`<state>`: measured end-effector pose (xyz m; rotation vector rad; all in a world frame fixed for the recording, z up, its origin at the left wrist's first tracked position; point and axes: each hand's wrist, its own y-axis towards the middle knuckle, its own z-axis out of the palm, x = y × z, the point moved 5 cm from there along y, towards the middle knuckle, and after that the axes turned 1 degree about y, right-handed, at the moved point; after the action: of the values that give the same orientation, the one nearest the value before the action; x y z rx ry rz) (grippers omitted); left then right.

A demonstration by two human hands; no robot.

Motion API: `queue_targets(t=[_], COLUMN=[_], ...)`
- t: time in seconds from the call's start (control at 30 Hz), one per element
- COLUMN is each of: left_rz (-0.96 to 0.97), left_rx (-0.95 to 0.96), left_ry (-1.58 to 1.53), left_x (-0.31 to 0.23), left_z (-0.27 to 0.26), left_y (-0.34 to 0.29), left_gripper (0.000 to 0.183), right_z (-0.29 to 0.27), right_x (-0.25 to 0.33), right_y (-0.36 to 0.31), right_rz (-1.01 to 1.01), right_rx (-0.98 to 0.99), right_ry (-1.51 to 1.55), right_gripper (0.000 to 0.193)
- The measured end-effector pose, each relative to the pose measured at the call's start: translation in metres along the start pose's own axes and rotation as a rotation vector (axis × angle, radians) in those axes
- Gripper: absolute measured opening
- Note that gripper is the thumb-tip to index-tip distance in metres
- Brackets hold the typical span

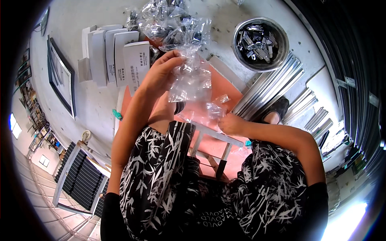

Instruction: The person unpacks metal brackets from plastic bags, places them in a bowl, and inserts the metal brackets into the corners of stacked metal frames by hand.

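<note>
Parts are left in the bowl, filled bags heaped leftward, clear plastic pinched by the left hand (right hand's grip unclear).

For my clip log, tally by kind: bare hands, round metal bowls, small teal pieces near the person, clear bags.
Hands: 2 (left hand, right hand)
Round metal bowl: 1
Small teal pieces: 2
Clear bags: too overlapped to count
Total: 5, bags left out

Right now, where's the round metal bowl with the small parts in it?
In the head view, the metal bowl is at upper right, on the floor, beyond your right hand and beside the upper ends of the long silver strips.
</note>
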<state>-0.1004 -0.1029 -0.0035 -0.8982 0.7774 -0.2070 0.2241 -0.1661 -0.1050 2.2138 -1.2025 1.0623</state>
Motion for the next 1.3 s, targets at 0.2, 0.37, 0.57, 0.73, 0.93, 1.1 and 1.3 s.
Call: queue_targets(t=[0.2, 0.37, 0.57, 0.73, 0.93, 1.1, 1.3], left_rz=[-0.171, 0.001, -0.022, -0.089, -0.068, -0.01, -0.021], left_rx=[0.15, 0.382, 0.393, 0.411, 0.346, 0.447, 0.53], left_ry=[-0.33, -0.211, -0.27, -0.349, -0.283, -0.259, -0.415], left_x=[0.018, -0.004, -0.001, 0.006, 0.007, 0.002, 0.007], left_z=[0.003, 0.035, 0.042, 0.029, 0.033, 0.037, 0.027], left_y=[0.01, 0.001, 0.006, 0.004, 0.011, 0.008, 0.012], left_gripper=[0.035, 0.055, 0.056, 0.056, 0.059, 0.059, 0.062], right_z=[-0.04, -0.072, -0.084, -0.073, -0.08, -0.055, -0.085], right_x=[-0.009, -0.013, 0.009, 0.015, 0.017, 0.007, 0.014], right_y=[0.01, 0.02, 0.013, 0.014, 0.013, 0.008, 0.01], right_rz=[0.323, 0.641, 0.482, 0.364, 0.31, 0.379, 0.31], right_rx=[-0.105, 0.07, 0.043, 0.045, 0.328, 0.238, 0.083], right_ry=[0.079, 0.375, 0.25, 0.16, 0.217, 0.265, 0.118], right_gripper=[0.015, 0.021, 0.014, 0.012, 0.027, 0.027, 0.01])
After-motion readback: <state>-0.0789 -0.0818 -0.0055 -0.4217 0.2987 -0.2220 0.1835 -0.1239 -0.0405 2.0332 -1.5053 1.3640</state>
